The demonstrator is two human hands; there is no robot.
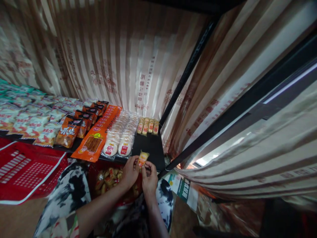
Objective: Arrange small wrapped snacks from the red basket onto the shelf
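Note:
Between my two hands is a small yellow wrapped snack (143,159) with an orange label, held upright over the front edge of the black shelf (148,145). My left hand (131,170) pinches it at its left side. From the right and below, my right hand (150,177) closes its fingers on the same snack. A short row of similar yellow snacks (148,126) stands at the shelf's back right. Below my wrists, between my knees, a red basket (92,178) holds several more yellow wrapped snacks (109,178).
Left of the hands lie clear packs of round white crackers (125,147), a long orange snack strip (91,145), brown-orange bags (68,132) and rows of white bags (47,132). A red shopping basket (27,168) stands left. Black poles (188,72) and printed curtains (123,66) enclose the shelf.

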